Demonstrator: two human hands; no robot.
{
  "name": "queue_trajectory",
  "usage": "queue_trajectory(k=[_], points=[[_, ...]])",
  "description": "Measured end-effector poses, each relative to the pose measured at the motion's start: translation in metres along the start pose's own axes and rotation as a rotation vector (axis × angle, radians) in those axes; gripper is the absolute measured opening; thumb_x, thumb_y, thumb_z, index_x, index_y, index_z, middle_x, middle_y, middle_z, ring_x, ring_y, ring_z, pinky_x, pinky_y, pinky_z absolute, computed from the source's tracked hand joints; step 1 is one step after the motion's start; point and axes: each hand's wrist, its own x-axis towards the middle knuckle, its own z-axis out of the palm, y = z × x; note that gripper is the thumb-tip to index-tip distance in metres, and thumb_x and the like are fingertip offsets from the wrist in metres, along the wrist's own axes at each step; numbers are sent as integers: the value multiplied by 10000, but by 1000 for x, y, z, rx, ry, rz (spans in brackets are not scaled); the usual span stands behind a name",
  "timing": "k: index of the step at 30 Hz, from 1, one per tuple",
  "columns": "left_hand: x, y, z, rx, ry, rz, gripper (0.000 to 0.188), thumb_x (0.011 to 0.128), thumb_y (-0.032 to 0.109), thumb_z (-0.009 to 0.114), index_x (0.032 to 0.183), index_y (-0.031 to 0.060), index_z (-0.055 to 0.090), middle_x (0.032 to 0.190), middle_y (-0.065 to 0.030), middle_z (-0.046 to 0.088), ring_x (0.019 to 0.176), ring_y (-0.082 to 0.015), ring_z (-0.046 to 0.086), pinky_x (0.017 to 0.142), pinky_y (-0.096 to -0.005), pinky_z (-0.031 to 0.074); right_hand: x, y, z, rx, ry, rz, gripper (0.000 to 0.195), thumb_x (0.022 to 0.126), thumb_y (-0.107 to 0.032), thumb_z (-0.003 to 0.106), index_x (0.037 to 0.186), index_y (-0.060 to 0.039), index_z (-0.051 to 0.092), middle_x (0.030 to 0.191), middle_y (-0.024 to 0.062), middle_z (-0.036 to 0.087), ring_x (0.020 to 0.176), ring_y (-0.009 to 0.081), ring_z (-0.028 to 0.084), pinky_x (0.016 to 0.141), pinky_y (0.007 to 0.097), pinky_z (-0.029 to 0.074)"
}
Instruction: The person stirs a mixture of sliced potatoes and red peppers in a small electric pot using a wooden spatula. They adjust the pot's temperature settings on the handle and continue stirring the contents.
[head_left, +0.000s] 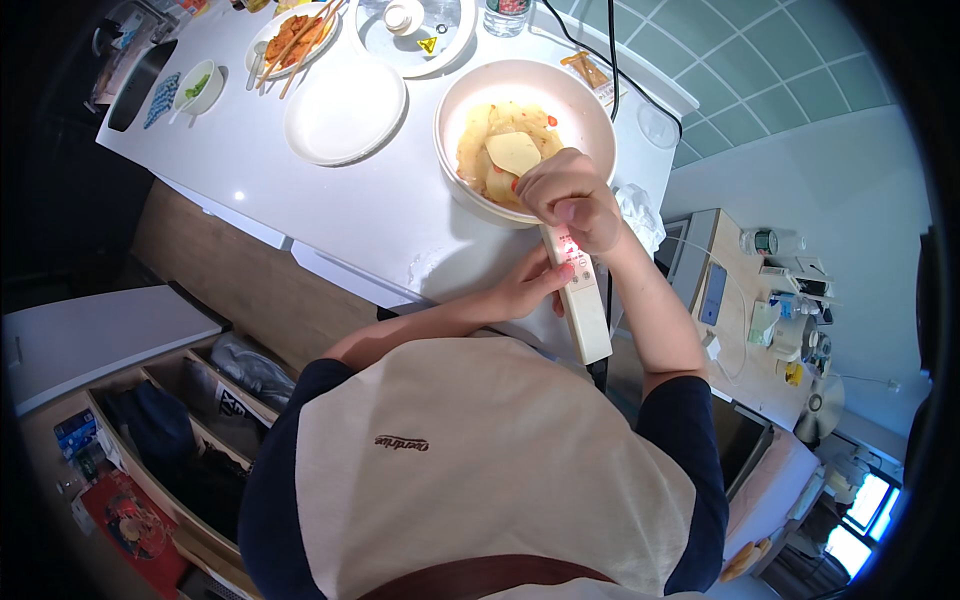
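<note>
A white electric cooking pot (596, 112) holds pale sliced vegetables (491, 124) with bits of red pepper. My right hand (574, 199) is closed over the pot's near right rim, gripping a cream-coloured spatula (512, 152) whose flat head rests among the slices; its handle is mostly hidden by my fingers. Below it, my left hand (536, 283) grips the pot's long cream handle (585, 315), thumb on top beside the buttons and a lit red display. An empty white plate (345, 112) lies left of the pot.
A plate of reddish food (300, 41) with chopsticks and a spoon, a glass lid (412, 34), a bowl with greens (199, 86) and a water bottle (506, 16) stand on the counter. Black cables (613, 67) run behind the pot. A crumpled plastic bag (637, 214) lies at right.
</note>
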Motion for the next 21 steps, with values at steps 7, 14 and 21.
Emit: queue_trajectory(k=[7,14,21], points=[[0,2,3,-23,9,0,369,966,348,464,1162,42,399,904,-63,568,683,-119,570,578,-259,476,13,-3,-10,-57,45,-214,353,638,-283,424,500,-40,209,450,58,241,412,225,255,436,324,217],[2,0,3,-23,4,28,322,971,322,462,1131,49,400,859,-54,582,584,-113,576,505,-234,467,3,7,1,-80,4,-11,329,600,-264,436,499,-30,228,455,78,225,415,227,254,435,343,253],[0,1,-2,-11,-49,-36,373,971,354,451,1160,37,397,900,-68,556,715,-129,563,608,-269,479,9,-5,-13,-78,-28,-108,227,588,-183,440,534,6,326,481,109,302,424,250,304,444,345,283]])
